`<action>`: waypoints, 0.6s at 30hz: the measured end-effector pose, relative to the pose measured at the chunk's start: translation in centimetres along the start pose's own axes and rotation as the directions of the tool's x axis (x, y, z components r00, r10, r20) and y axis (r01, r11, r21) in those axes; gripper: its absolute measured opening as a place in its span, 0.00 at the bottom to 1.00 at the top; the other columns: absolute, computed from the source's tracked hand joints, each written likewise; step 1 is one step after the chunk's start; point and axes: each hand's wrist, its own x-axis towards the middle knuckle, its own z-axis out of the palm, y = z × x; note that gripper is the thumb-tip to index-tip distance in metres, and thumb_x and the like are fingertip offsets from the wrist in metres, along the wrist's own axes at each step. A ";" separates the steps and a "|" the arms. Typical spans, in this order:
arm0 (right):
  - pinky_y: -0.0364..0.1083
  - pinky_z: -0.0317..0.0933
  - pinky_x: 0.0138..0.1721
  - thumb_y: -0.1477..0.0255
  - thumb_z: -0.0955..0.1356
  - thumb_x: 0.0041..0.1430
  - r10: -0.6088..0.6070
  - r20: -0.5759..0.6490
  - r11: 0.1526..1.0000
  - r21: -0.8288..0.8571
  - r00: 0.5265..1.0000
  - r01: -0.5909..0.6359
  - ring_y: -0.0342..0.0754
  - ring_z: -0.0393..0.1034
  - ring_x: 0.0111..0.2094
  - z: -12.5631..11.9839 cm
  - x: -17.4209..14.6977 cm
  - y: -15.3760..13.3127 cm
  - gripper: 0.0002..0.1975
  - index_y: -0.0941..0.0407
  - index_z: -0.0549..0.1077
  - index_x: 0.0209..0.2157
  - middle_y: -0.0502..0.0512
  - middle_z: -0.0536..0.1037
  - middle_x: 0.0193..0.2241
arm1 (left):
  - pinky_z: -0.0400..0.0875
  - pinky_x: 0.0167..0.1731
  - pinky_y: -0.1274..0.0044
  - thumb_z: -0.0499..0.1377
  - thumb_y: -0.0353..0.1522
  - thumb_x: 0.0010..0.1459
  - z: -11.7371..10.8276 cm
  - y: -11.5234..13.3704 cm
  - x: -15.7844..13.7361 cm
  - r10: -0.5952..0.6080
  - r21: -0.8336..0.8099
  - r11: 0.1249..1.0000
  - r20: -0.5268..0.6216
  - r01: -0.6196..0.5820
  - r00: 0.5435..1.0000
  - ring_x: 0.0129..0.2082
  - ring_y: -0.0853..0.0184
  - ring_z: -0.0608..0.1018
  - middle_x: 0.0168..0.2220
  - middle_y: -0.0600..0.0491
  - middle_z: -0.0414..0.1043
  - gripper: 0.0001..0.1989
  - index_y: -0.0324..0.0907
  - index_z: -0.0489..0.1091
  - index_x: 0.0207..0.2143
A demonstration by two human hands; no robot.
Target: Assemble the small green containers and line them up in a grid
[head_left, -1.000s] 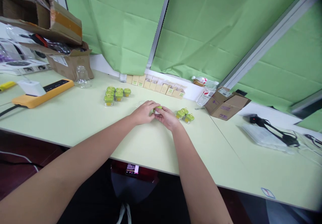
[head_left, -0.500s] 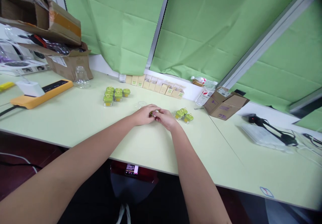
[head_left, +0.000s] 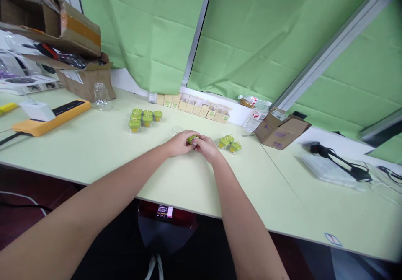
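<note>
Both hands meet over the middle of the table. My left hand (head_left: 180,143) is closed around one side of a small green-lidded container (head_left: 192,139), and my right hand (head_left: 205,146) grips its other side; my fingers hide much of it. Just beyond my left hand lies a clear plastic piece (head_left: 176,130), partly covered. Several similar clear containers with green lids (head_left: 147,119) stand grouped to the left. Three more green-lidded containers (head_left: 230,143) are close to the right of my right hand.
A row of small cardboard boxes (head_left: 194,106) lines the back edge. An orange power strip (head_left: 52,118), clear bottle top (head_left: 101,97) and large cartons (head_left: 81,79) occupy the left. Plastic bottles (head_left: 253,114), an open carton (head_left: 281,130) and a black cabled device (head_left: 341,162) lie right.
The container has turned between my fingers, so more of its green lid now shows. My hands have barely moved, and the other things stay where they were.
</note>
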 end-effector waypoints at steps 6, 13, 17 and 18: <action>0.41 0.55 0.23 0.70 0.68 0.43 0.007 -0.030 0.994 -0.112 1.000 -0.011 0.40 0.60 0.22 -0.3 -0.3 -0.5 0.08 0.58 0.74 0.28 0.48 0.69 0.20 | 0.71 0.49 0.69 0.62 0.30 0.50 -0.1 -0.5 0.2 -0.050 -0.052 0.997 -0.001 0.050 0.999 0.49 0.59 0.75 0.51 0.47 0.72 0.23 0.44 0.71 0.51; 0.41 0.51 0.20 0.70 0.64 0.45 -0.002 -0.036 0.981 -0.194 0.999 -0.005 0.42 0.61 0.21 -0.6 -0.4 -0.7 0.09 0.56 0.72 0.30 0.48 0.67 0.20 | 0.72 0.45 0.71 0.62 0.31 0.50 -0.2 -0.6 0.2 -0.091 -0.085 0.992 -0.003 0.091 0.996 0.44 0.62 0.76 0.48 0.47 0.73 0.23 0.43 0.71 0.51; 0.45 0.61 0.28 0.69 0.63 0.49 -0.064 -0.156 0.921 -0.389 0.986 -0.002 0.47 0.67 0.27 -1.2 -0.2 -0.7 0.17 0.53 0.74 0.41 0.50 0.71 0.26 | 0.72 0.41 0.74 0.60 0.29 0.49 -0.4 -0.6 0.1 -0.145 -0.030 0.989 -0.061 0.144 0.987 0.40 0.66 0.76 0.49 0.48 0.72 0.26 0.44 0.69 0.53; 0.47 0.63 0.33 0.70 0.63 0.50 -0.122 -0.197 0.876 -0.482 0.973 0.012 0.49 0.69 0.31 -1.4 -0.2 -0.7 0.18 0.53 0.75 0.43 0.52 0.72 0.29 | 0.72 0.40 0.75 0.60 0.29 0.48 -0.5 -0.6 0.1 -0.163 -0.013 0.987 -0.074 0.163 0.984 0.37 0.67 0.76 0.49 0.49 0.72 0.27 0.44 0.69 0.53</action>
